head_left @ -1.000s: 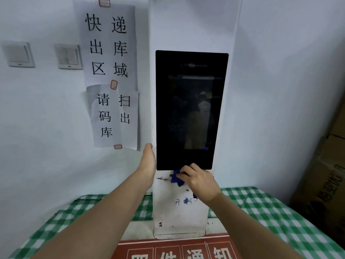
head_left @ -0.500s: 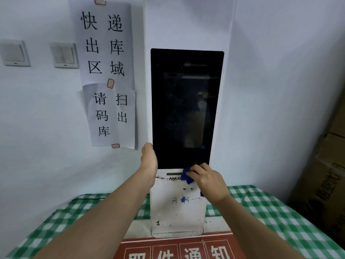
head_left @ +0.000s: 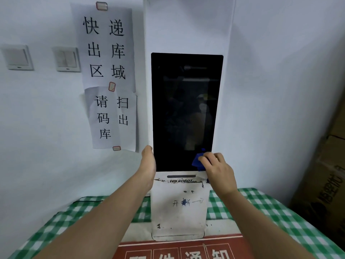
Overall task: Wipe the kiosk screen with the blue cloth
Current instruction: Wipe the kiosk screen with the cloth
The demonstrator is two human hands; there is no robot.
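Left hand [head_left: 148,161] is laid flat against the kiosk's [head_left: 179,208] edge; a blue cloth [head_left: 198,161] is pinched by the right hand [head_left: 217,170] at the screen's [head_left: 186,109] lower right corner. Upper glass could be missed.

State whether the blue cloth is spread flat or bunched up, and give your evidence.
Bunched up. The blue cloth shows only as a small crumpled wad under the right hand's curled fingers, at the kiosk screen's lower right corner.

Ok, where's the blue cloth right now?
In the head view, the small blue cloth is bunched under the right hand, pressed against the lower right corner of the black kiosk screen, just above the HIKROBOT label.
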